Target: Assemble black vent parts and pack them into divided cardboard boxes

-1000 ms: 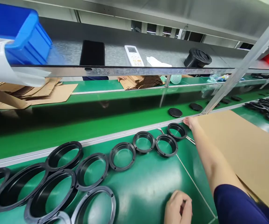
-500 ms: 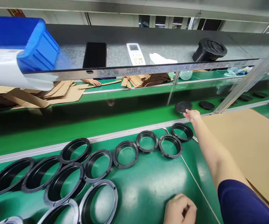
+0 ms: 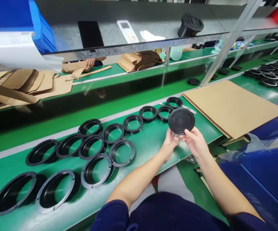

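Note:
A round black disc (image 3: 181, 121) with a small raised mark at its centre is held up above the near edge of the green table. My right hand (image 3: 194, 140) grips its lower right rim with thumb and fingers. From the lower left, my left hand (image 3: 169, 144) pinches the disc's bottom edge. Several black rings (image 3: 133, 123) lie on the table to the left, in uneven rows. The closest ring (image 3: 166, 113) is partly hidden behind the disc.
Flat cardboard sheets (image 3: 235, 106) lie to the right. Behind the table runs a green belt (image 3: 129, 99) with black discs on it. A shelf (image 3: 64, 38) above bears a phone, a remote and a blue bin. A co-worker's hand (image 3: 90, 62) is beyond.
My right hand has come back from the belt with the black disc. My left hand has risen to meet it at the disc. The view has turned to the right and down.

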The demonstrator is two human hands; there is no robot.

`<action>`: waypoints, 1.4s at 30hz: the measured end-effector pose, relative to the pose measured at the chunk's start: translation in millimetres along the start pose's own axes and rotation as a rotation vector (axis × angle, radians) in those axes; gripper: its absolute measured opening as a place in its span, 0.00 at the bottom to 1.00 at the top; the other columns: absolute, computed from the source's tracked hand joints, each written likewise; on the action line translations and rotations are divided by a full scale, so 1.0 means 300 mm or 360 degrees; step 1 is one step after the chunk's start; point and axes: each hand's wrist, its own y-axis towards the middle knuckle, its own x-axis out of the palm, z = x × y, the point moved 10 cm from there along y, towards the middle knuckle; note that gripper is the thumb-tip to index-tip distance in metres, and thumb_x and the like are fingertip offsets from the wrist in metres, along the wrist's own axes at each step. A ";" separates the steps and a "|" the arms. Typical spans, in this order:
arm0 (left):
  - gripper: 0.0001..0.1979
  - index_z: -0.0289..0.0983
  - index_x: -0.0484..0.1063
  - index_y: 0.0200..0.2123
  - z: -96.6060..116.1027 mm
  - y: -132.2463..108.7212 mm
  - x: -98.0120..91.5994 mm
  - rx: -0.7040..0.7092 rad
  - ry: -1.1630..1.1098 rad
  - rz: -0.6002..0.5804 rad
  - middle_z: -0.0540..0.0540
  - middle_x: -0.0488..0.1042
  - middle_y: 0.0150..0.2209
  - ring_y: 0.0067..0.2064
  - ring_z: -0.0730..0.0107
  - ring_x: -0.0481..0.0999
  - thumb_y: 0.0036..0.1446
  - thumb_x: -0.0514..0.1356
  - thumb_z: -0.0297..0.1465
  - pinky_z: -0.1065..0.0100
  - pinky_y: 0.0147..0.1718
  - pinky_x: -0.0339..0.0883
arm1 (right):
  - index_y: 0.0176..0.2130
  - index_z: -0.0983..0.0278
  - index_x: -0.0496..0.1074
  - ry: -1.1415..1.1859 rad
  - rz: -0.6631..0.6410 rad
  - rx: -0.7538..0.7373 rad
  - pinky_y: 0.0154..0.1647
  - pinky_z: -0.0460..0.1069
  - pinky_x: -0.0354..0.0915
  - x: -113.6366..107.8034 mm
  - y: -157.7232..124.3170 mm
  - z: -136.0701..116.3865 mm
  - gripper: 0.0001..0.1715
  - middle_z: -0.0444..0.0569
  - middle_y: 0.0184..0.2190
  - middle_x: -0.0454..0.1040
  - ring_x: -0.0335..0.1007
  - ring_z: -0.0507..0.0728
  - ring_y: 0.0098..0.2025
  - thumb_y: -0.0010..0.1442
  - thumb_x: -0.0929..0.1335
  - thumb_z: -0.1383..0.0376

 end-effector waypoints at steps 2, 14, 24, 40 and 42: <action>0.43 0.43 0.70 0.59 0.025 -0.016 0.000 -0.0117 -0.0176 -0.0053 0.39 0.73 0.62 0.62 0.50 0.74 0.43 0.75 0.54 0.54 0.57 0.71 | 0.38 0.62 0.74 0.0073 0.0017 0.0101 0.24 0.40 0.72 0.016 -0.110 0.064 0.25 0.43 0.32 0.80 0.79 0.50 0.28 0.48 0.84 0.57; 0.44 0.39 0.66 0.68 0.189 -0.076 -0.062 -0.0238 -0.0602 -0.0164 0.33 0.74 0.62 0.65 0.39 0.71 0.59 0.55 0.63 0.40 0.59 0.68 | 0.46 0.65 0.80 -0.0332 -0.0881 0.0692 0.27 0.46 0.76 0.306 -0.398 0.280 0.27 0.56 0.42 0.82 0.80 0.55 0.32 0.67 0.70 0.45; 0.38 0.36 0.67 0.68 0.109 -0.088 -0.032 -0.0625 -0.0671 0.0047 0.35 0.77 0.60 0.64 0.46 0.74 0.68 0.48 0.57 0.47 0.65 0.64 | 0.48 0.54 0.83 -0.1778 -0.0258 -0.1188 0.66 0.67 0.60 0.196 -0.192 -0.197 0.21 0.54 0.55 0.71 0.63 0.67 0.61 0.72 0.64 0.52; 0.43 0.40 0.66 0.68 0.043 -0.103 -0.064 -0.0920 -0.0476 0.0130 0.34 0.79 0.55 0.56 0.42 0.79 0.63 0.48 0.64 0.39 0.57 0.70 | 0.44 0.57 0.82 -0.1587 -0.0358 -0.0786 0.70 0.67 0.56 0.159 -0.078 -0.060 0.41 0.54 0.58 0.72 0.60 0.67 0.65 0.74 0.51 0.41; 0.45 0.40 0.65 0.69 0.042 -0.100 -0.068 -0.0942 -0.0468 0.0115 0.33 0.79 0.55 0.55 0.41 0.79 0.62 0.47 0.65 0.38 0.57 0.69 | 0.46 0.57 0.81 -0.1441 -0.0269 -0.0731 0.71 0.66 0.57 0.129 -0.071 -0.072 0.39 0.53 0.58 0.72 0.61 0.66 0.65 0.74 0.51 0.41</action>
